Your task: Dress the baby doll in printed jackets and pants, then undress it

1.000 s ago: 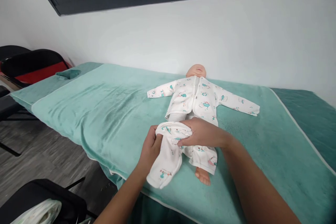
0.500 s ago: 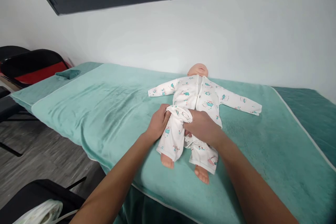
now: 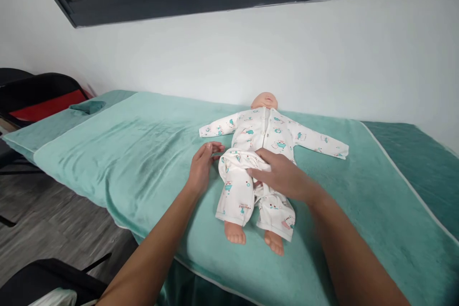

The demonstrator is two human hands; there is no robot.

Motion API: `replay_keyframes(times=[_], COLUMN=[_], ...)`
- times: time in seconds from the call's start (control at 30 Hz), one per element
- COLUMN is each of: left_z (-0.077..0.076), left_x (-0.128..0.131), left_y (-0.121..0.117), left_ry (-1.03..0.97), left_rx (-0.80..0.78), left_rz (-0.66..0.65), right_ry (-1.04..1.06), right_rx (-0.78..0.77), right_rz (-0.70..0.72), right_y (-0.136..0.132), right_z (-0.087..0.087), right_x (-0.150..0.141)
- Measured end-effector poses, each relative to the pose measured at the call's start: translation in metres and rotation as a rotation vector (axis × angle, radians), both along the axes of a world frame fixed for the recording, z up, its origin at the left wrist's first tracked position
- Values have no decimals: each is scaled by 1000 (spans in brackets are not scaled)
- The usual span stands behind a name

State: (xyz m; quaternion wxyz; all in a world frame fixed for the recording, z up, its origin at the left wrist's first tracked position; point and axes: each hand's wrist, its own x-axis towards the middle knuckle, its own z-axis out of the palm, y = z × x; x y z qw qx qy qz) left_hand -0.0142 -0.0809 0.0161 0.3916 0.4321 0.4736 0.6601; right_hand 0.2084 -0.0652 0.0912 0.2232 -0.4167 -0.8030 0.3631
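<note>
A baby doll (image 3: 264, 100) lies on its back, dressed in a white printed baby jacket (image 3: 247, 129) with its sleeves spread out. White printed baby trousers (image 3: 234, 196) cover its legs, with both feet bare below the cuffs. Their waistband is bunched near the jacket's hem. My left hand (image 3: 202, 165) is just left of the trousers, holding nothing, its fingers a little apart and bent. On the right side of the bunched waist, my right hand (image 3: 281, 172) has hold of the cloth; some of its fingertips show below, among the folds.
A green blanket (image 3: 150, 153) with wrinkles on the left covers the bed. Behind it stands a white wall (image 3: 161, 52) under a dark window frame (image 3: 143, 5). Black chairs (image 3: 53, 91) are at the left, and another chair (image 3: 46, 282) stands near the front edge.
My left hand has let go of the trousers' waist and moved left, its fingers loosening. The waistband on that side has spread out wider. My right hand stays at the waist.
</note>
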Motion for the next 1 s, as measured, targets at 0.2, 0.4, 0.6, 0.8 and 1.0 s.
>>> replay_keyframes(times=[0.2, 0.4, 0.6, 0.8, 1.0], left_z=[27, 58, 57, 58, 56], left_x=[6, 20, 35, 44, 59], left_y=[23, 30, 28, 24, 33], left_ry=[263, 853, 949, 1303, 1300], left_rx=[-68, 22, -51, -42, 40], left_rz=[-185, -399, -284, -223, -29], right_ry=[229, -285, -385, -322, -50], right_rx=[212, 489, 566, 492, 342], right_rz=[-321, -255, -267, -270, -378], right_y=[17, 22, 15, 20, 24], right_z=[-3, -21, -19, -21, -29], right_x=[25, 22, 15, 13, 16])
